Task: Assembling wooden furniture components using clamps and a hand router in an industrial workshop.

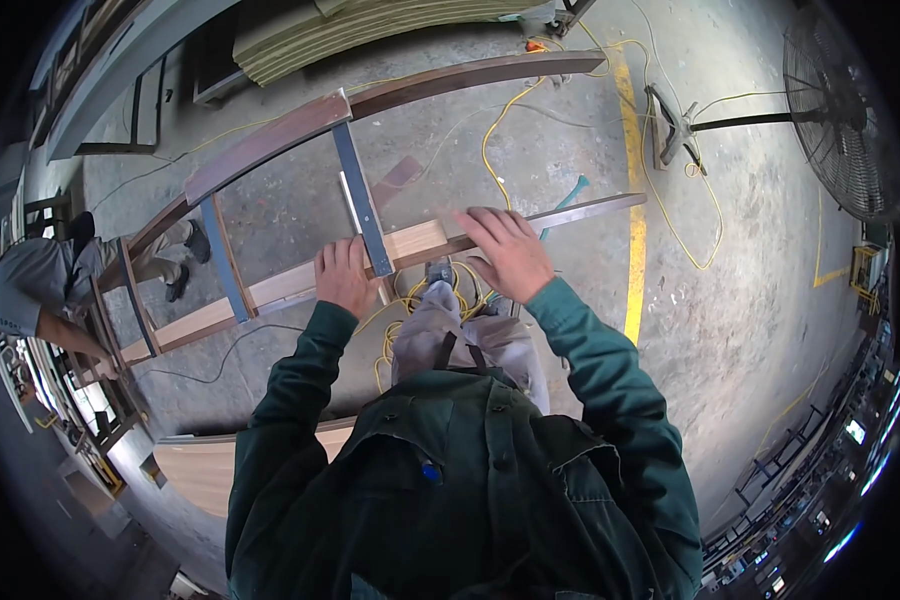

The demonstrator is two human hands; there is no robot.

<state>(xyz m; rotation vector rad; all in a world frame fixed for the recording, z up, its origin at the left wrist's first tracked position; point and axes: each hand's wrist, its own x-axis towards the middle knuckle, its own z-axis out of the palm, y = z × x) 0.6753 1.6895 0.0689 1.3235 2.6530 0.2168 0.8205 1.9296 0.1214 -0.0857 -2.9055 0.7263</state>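
Note:
A long wooden frame with dark crosspieces [362, 200] stretches from the far left to in front of me. Along its near side, a pale wooden strip [417, 240] lies against a darker narrow rail [590, 209]. My left hand [344, 276] is closed over the near side just left of a crosspiece, fingers draped across the wood. My right hand [511, 250] grips the rail past the strip's right end, thumb on the near side and fingers over the top. The undersides of both grips are hidden.
At the far left a co-worker [45, 285] bends over the frame's other end. A far rail [470, 75] runs parallel. Yellow cables [395, 335] coil by my feet. A large fan [840, 115] stands at right, stacked boards [300, 45] at the back, and a wooden panel [195, 470] lower left.

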